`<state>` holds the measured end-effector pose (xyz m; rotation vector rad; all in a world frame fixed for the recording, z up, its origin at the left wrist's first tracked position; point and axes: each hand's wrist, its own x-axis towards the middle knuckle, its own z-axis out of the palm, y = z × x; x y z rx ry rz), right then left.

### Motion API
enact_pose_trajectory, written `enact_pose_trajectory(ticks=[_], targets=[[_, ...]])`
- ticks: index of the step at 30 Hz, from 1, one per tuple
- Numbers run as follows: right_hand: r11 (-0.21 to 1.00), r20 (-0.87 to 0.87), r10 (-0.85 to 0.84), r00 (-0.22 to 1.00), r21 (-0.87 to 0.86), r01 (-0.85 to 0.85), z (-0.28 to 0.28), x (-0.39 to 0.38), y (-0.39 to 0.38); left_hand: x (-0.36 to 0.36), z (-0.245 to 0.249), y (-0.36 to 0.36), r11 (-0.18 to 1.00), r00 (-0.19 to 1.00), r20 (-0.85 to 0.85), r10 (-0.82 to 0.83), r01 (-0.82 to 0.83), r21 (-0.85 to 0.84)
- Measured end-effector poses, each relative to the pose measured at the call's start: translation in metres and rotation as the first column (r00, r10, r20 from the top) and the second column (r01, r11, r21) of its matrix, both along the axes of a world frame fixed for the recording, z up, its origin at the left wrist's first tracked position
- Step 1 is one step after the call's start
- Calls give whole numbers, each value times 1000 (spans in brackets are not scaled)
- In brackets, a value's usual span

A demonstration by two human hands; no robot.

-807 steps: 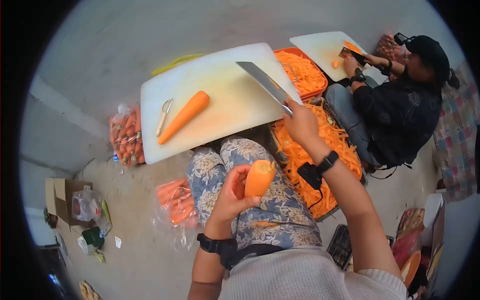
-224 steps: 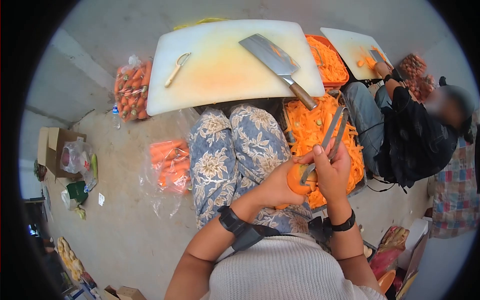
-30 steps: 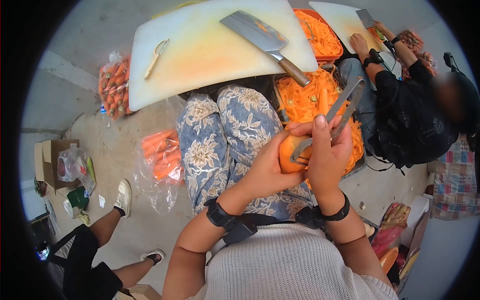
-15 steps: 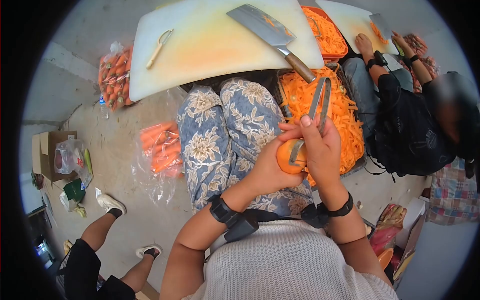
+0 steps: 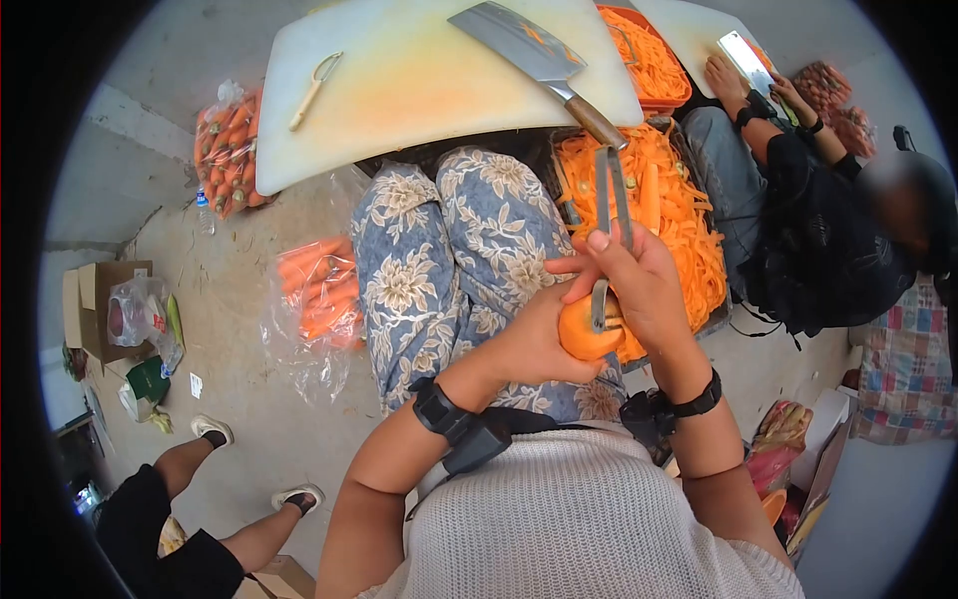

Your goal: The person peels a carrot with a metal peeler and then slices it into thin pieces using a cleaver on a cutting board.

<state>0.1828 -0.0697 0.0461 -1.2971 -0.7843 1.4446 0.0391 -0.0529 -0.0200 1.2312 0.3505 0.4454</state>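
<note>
Both grips are closed. The left hand (image 5: 529,347) wraps its fingers round the lower end of a stubby carrot (image 5: 582,339) held above the lap. The right hand (image 5: 647,292) pinches a long metal peeler (image 5: 610,195), its blade laid on the carrot's top. The carrot looks stiff, fairly light and probably slick when freshly pared, so the butt end seems the surer hold. Just beyond is a tray (image 5: 722,317) of orange shavings, and farther out a cleaver (image 5: 529,45) rests on a white cutting board (image 5: 419,95).
</note>
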Motion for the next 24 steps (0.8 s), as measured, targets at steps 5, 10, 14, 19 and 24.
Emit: enact_pose_trajectory(ticks=[5,10,14,19,24], targets=[[994,-27,112,993,7,-112,-2,1,0,-3,3,3,994,998,-5,-66,65,-87],[980,-32,197,980,4,-197,0,4,0,-4,1,1,991,994,-28,-106,104,-84],[956,-17,292,956,-32,-292,1,7,2,-5,-4,1,984,987,12,-161,162,-77],[925,-11,376,927,-52,-376,1,9,1,-6,-4,3,973,975,-8,-224,224,-48],[904,-22,419,908,-83,-419,3,10,1,-3,1,6,942,941,-41,-335,333,-39]])
